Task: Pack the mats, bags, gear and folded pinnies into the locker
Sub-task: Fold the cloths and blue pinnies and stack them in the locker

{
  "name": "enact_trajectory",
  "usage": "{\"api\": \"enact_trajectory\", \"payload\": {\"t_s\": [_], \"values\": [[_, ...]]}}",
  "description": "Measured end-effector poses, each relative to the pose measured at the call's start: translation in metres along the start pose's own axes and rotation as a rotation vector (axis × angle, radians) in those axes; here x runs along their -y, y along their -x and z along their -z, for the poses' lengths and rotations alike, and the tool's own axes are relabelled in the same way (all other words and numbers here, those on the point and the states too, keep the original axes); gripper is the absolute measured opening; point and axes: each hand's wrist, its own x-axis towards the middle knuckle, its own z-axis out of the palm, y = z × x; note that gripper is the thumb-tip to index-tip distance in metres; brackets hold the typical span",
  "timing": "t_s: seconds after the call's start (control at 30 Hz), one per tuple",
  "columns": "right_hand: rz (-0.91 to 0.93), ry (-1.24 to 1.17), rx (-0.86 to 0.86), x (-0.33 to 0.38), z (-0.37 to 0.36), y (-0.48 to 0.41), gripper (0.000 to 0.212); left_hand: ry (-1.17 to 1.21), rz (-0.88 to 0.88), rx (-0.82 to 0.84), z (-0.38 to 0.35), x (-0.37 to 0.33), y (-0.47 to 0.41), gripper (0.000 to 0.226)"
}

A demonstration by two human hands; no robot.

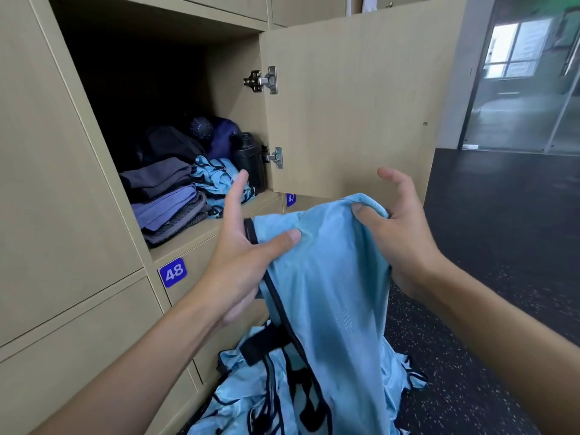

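Note:
A light blue pinny [329, 277] with black trim hangs in front of me between both hands. My left hand [248, 246] pinches its upper left edge with the thumb, its fingers stretched toward the locker. My right hand [395, 227] pinches the top right corner under its thumb. The open locker [201, 237] holds folded grey and purple mats [166, 199], folded blue pinnies [219, 180], dark bags [175, 142] at the back and a black bottle [249, 158].
More blue pinnies [276, 397] lie heaped on the dark speckled floor [489, 309] below. The locker door [351, 98] stands open to the right. Shut lockers numbered 48 [173, 272] and 47 sit underneath. Glass partitions [527, 89] stand at far right.

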Motion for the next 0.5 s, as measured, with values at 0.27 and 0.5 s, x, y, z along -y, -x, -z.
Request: {"api": "enact_trajectory", "payload": {"t_s": [0.27, 0.5], "values": [[-0.148, -0.163, 0.429, -0.008, -0.012, 0.016, 0.106, 0.028, -0.085, -0.215, -0.001, -0.009, -0.007, 0.089], [-0.015, -0.233, 0.186, -0.005, -0.014, 0.010, 0.089, 0.143, 0.279, -0.119, -0.012, 0.008, 0.010, 0.117]]}}
